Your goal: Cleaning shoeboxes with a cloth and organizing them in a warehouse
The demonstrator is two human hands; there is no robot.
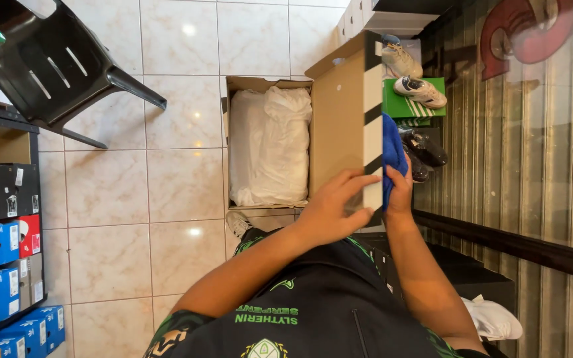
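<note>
My left hand (pixel 329 212) lies flat against the raised lid (pixel 343 126) of an open cardboard shoe box (pixel 268 83), fingers (pixel 356 180) spread and loose, pressing on the lid's lower edge rather than closing round anything. My right hand (pixel 399 189) is on the lid's far side, closed on a blue cloth (pixel 392 156); the lid hides most of that hand, so I see only the thumb side and the wrist. The box rests in front of me over the tiled floor (pixel 167 185), its near end cut off by my arm and shirt. Inside it, white wrapping paper (pixel 270 146) fills the whole tray, and whatever lies under it is covered.

To the right, behind glass with reflections, pale shoes (pixel 419 89) sit on a green box (pixel 412 106) and dark shoes (pixel 426 149) below; these are hard to make out. A black plastic chair (pixel 48 63) is cut off at top left. Stacked blue boxes (pixel 8 292) run off the left edge.
</note>
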